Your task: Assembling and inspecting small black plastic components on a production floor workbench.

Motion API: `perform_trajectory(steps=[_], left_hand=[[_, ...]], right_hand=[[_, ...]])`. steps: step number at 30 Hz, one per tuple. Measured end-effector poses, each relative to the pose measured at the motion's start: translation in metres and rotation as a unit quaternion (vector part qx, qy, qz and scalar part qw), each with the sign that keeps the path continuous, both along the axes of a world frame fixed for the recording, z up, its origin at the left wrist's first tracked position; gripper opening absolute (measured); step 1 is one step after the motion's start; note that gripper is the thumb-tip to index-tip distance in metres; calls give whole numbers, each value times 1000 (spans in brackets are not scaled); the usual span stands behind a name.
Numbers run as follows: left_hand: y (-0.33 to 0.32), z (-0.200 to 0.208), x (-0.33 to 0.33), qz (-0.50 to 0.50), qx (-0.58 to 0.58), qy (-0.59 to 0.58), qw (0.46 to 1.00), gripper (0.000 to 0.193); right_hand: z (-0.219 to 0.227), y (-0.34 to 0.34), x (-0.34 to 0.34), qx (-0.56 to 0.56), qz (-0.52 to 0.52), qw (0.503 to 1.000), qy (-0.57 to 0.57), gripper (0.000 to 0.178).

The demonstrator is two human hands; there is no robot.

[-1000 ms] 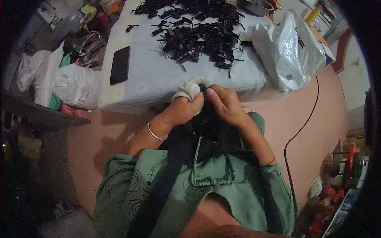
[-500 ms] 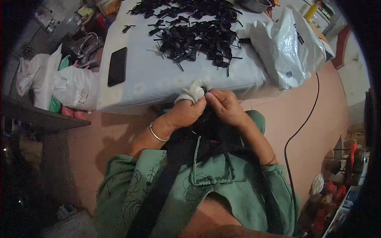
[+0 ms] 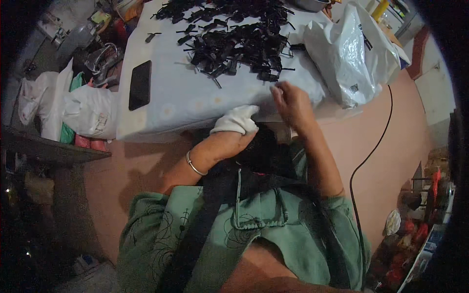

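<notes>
Landmark was the black pile (image 3: 239, 51), small black parts with thin stems, heaped on a white-covered table (image 3: 190, 105). Left hand (image 3: 234, 142) was on the near side of the black pile, well apart from it, at the table edge; white cloth (image 3: 235, 120) was bunched over its fingers, which were mostly hidden, so couldn't tell how wide they were or what they gripped. Right hand (image 3: 293, 105) was closer in, just short of the black pile's near edge, blurred; its fingers looked bent, thumb side toward the left, couldn't tell if anything was held. One loose black part (image 3: 152, 36) lay left of the black pile; a dark phone (image 3: 140, 85) was left and nearer. White plastic bag (image 3: 347, 61) stood right of the black pile.
</notes>
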State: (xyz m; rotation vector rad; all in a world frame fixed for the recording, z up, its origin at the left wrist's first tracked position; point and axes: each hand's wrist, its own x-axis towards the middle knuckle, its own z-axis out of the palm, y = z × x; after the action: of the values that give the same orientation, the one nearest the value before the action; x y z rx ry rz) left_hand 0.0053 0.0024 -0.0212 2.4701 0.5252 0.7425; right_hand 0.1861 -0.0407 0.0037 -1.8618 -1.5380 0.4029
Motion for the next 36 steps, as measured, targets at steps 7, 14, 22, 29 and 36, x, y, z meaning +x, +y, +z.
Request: perform_trajectory(steps=[7,14,22,29,36], left_hand=[[3,5,6,49,-217,-108,969,28],[0,10,6,69,-394,-168,901,24],[19,-20,10,66,-304,-188,932,18],[4,-36,-42,45,-430,-89,897,16],[1,-111,-59,37,-370,78,925,17]], right_hand=[[-18,19,12,51,6,992,-116,22],[-29,-1,-35,28,92,979,182,17],[-48,11,-24,49,91,966,238,14],[-85,-34,19,5,76,966,247,18],[-208,-106,-13,-279,346,895,-25,16]])
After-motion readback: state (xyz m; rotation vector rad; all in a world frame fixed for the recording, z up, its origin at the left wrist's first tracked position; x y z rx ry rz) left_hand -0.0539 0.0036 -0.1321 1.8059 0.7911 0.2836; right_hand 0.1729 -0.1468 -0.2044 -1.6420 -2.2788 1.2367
